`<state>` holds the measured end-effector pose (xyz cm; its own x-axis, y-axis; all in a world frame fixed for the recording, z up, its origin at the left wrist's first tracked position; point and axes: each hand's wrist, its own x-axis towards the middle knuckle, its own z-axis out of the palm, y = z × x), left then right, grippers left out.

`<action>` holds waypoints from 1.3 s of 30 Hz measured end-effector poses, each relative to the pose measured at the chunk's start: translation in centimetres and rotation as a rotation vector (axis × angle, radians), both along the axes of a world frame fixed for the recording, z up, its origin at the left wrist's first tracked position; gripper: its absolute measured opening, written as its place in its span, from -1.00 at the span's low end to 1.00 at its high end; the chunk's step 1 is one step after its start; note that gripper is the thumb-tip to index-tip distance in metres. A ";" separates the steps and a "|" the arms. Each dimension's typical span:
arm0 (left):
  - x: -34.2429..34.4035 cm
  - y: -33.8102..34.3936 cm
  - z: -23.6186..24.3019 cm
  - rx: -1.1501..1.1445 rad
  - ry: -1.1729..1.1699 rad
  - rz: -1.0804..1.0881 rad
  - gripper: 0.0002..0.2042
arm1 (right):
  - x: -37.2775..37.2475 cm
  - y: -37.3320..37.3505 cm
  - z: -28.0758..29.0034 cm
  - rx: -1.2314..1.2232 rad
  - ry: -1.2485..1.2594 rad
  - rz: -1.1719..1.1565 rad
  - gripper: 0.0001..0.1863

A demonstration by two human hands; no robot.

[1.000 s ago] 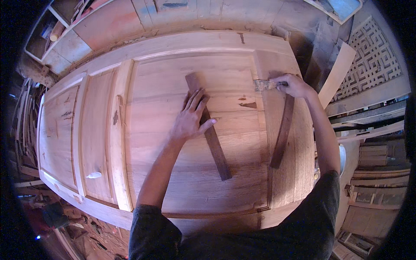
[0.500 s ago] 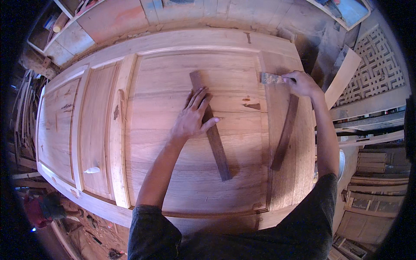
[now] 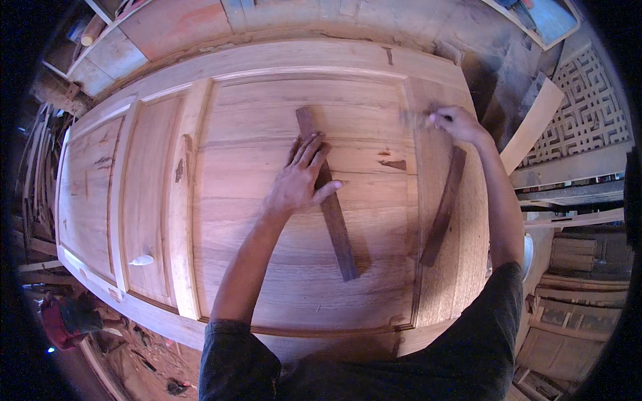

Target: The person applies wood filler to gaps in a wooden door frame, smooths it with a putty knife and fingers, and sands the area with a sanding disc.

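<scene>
- The left hand (image 3: 294, 184) lies over a dark wooden strip (image 3: 339, 234), its fingers stretched out and close together, the thumb held well away from them.
- Those fingers rest across the upper part of the strip rather than wrapping round it.
- The right hand (image 3: 460, 125) has its fingers closed on a scraper (image 3: 416, 119), whose blade is blurred; whether it touches the wood cannot be told.
- The scraper is at the upper right of the door (image 3: 374, 227), by the edge between the large panel and the end piece.
- The door lies flat beneath both hands, pale brown with streaky grain and raised trim around its panels.
- A dark patch (image 3: 396, 164) marks the large panel, below the scraper.
- A second dark strip (image 3: 445, 207) lies slanted on the end piece, below the right hand.
- A small white object (image 3: 141, 260) lies on a narrower panel at left.
</scene>
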<state>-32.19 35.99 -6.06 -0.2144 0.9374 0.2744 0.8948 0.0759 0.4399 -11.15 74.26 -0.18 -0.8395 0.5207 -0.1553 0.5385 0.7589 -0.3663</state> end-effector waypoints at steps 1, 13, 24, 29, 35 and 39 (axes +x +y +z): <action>0.0 0.0 0.0 0.010 0.003 -0.005 -0.26 | 0.2 0.7 0.0 -0.164 0.191 -0.106 -0.57; 0.4 -0.4 -1.8 0.191 0.002 0.038 -0.20 | 6.1 -6.9 3.6 -0.357 0.222 -0.500 -0.43; 1.3 -4.9 0.9 0.377 -0.213 0.005 -0.37 | 6.6 -22.9 7.8 -0.004 0.406 0.061 -0.39; -3.9 -12.5 8.1 0.613 -0.371 0.156 -0.48 | 1.3 -34.7 9.0 -0.051 0.337 0.155 -0.37; -17.6 -20.9 13.2 0.537 -0.666 0.386 -0.41 | -8.8 -49.1 5.6 -0.189 0.195 0.281 -0.43; -23.6 -24.6 12.5 0.341 -0.532 0.339 -0.36 | -15.6 -56.2 2.1 -0.096 0.176 0.145 -0.45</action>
